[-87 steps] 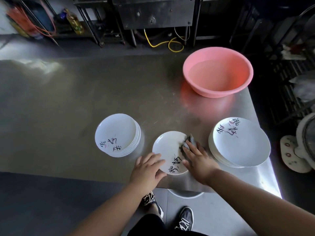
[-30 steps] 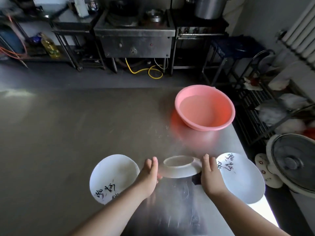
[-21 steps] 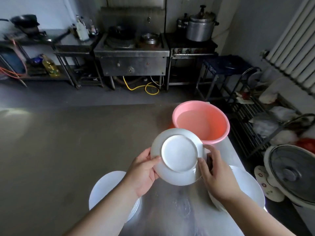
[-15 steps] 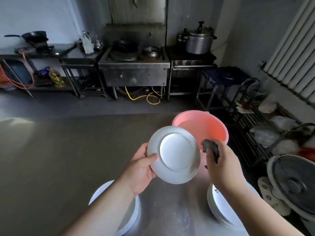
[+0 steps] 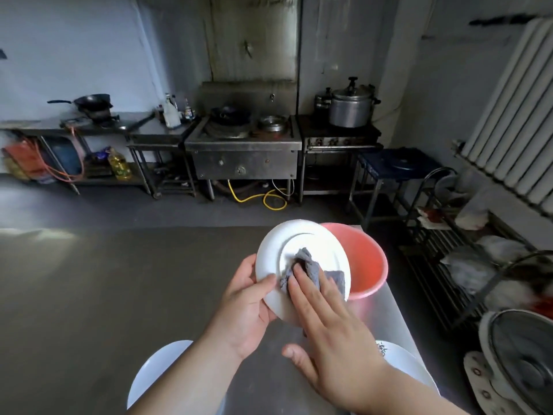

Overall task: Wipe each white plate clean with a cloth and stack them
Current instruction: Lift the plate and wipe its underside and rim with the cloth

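Note:
A white plate (image 5: 311, 244) is raised above the steel table, tilted with its underside toward me. My left hand (image 5: 244, 307) grips its lower left rim, thumb on the underside. My right hand (image 5: 326, 322) presses a grey cloth (image 5: 308, 268) flat against the plate's underside with straight fingers. A stack of white plates (image 5: 155, 375) sits at the lower left, partly hidden by my left arm. Another stack of white plates (image 5: 401, 363) with dark lettering lies at the lower right behind my right arm.
A pink basin (image 5: 365, 262) stands on the steel table (image 5: 104, 295) just behind the raised plate, near the right edge. Beyond the table are a stove (image 5: 244, 151) and a pressure cooker (image 5: 353, 106). A wire rack (image 5: 466, 241) and a fan (image 5: 520, 363) stand to the right.
The plate was lifted off the table and turned underside toward me. My right hand, which held the cloth bunched beside the plate, now presses it flat on the plate's underside.

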Action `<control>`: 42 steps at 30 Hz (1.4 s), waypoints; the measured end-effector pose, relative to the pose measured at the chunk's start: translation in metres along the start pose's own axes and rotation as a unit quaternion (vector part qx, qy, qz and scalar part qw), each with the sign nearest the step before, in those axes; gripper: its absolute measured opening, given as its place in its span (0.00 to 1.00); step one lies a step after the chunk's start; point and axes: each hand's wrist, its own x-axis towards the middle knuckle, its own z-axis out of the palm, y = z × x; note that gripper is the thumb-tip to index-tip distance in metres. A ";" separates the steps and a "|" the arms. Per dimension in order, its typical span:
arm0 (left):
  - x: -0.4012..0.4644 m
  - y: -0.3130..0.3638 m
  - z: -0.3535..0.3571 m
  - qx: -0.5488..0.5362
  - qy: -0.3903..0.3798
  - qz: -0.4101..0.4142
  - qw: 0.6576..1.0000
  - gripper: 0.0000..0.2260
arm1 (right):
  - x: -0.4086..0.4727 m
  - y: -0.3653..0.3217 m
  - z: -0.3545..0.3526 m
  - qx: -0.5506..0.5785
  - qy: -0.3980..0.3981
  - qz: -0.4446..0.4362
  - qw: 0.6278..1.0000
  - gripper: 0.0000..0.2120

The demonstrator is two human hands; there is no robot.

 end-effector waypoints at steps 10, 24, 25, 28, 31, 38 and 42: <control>-0.003 -0.009 0.044 0.017 0.006 0.031 0.999 0.24 | 0.022 0.041 -0.056 -0.065 0.000 0.034 0.997 0.42; -0.004 -0.018 0.067 -0.007 0.024 0.058 0.998 0.26 | -0.007 0.066 -0.055 0.002 0.064 0.026 0.998 0.40; -0.003 -0.017 0.068 -0.012 0.029 0.062 0.998 0.26 | -0.018 0.062 -0.048 0.017 0.072 0.020 0.997 0.40; -0.003 -0.015 0.070 -0.018 0.027 0.056 0.998 0.26 | -0.027 0.064 -0.046 0.021 0.085 0.024 0.996 0.39; -0.005 -0.015 0.073 -0.023 0.011 0.048 0.999 0.25 | 0.000 0.081 -0.068 0.037 0.104 0.058 0.992 0.37; 0.003 -0.009 0.067 -0.046 0.021 0.064 0.997 0.25 | -0.019 0.070 -0.052 0.124 0.123 0.060 0.983 0.37; 0.002 -0.009 0.058 -0.026 0.016 0.036 0.999 0.26 | -0.016 0.078 -0.057 0.154 0.116 0.052 0.980 0.37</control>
